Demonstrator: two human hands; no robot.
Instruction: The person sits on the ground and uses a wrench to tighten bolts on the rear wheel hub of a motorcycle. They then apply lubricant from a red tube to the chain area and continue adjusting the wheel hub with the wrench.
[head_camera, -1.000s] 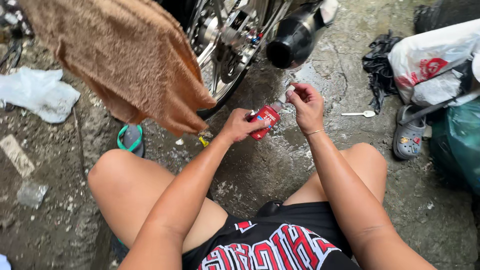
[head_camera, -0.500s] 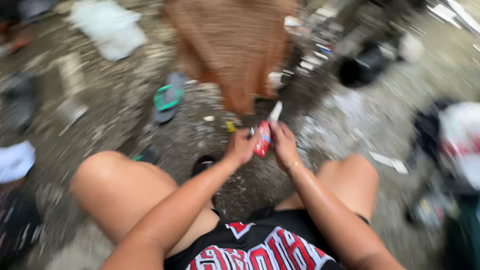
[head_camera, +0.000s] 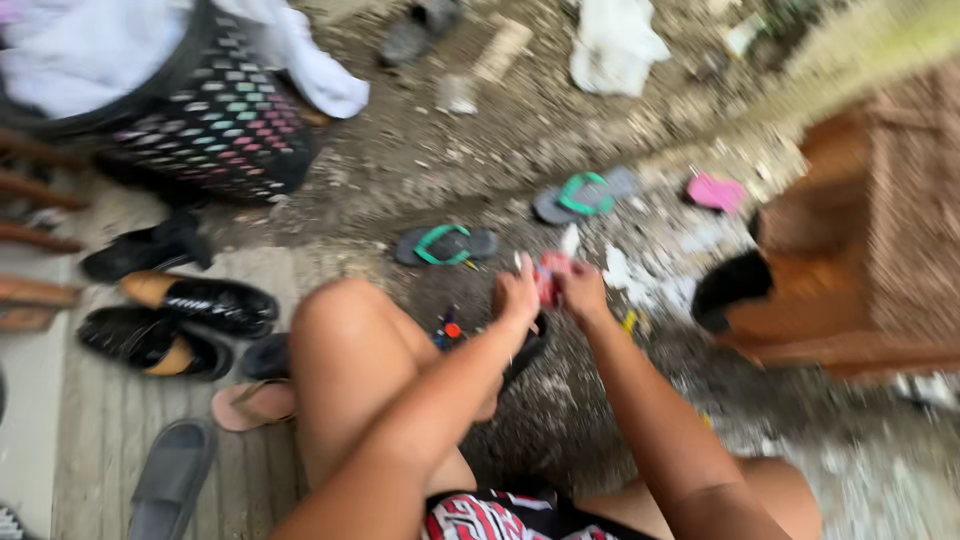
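Between two hands (head_camera: 550, 290), one red tube (head_camera: 547, 277)

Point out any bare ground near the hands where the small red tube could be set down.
Bare gritty ground lies between the perforated black laundry basket and the grey flip-flops with green straps; another patch sits below the hands, left and right, holding the small red tube. Crowded: the black shoes at left.

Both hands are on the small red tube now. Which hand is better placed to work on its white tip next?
Probably the right hand: its fingers lie at the upper end of the small red tube, near the white tip. The left hand has its grip around the tube's side, steadying it. Blur limits certainty.
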